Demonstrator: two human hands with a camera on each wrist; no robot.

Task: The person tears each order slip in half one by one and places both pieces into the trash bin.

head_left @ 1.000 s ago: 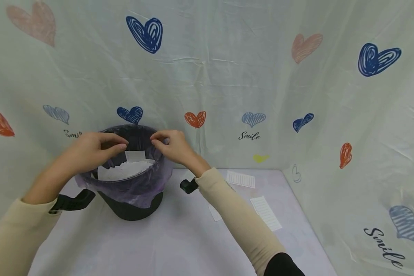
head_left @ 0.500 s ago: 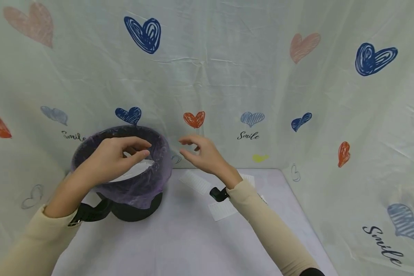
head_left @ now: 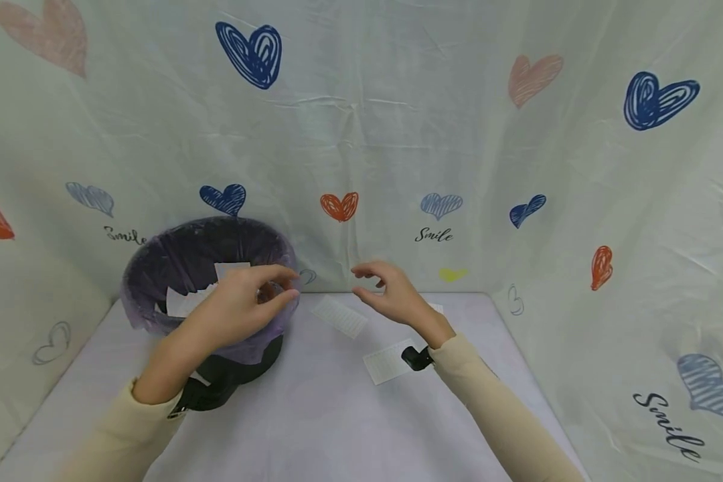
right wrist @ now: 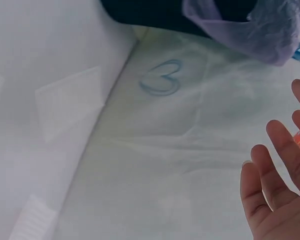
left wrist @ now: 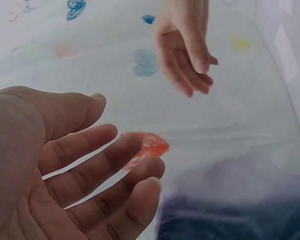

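Note:
My left hand hovers in front of the bin's right part, its fingers loosely bent with nothing between them. In the left wrist view the same hand shows an empty palm and spread fingers. To the right of the bin, my right hand is in the air over the table, thumb and fingers apart and holding nothing. The black trash bin stands at the back left, lined with a thin purple bag folded over its rim. White paper pieces lie inside, partly hidden by my left hand.
Lined paper slips lie on the white table: one slip right of the bin, another slip nearer, and a third mostly behind my right wrist. A heart-printed curtain rises at the back and sides.
Both hands have moved right, from above the bin's opening: the right out over the table, the left across the bin's front. More paper slips on the table right of the bin have come into view.

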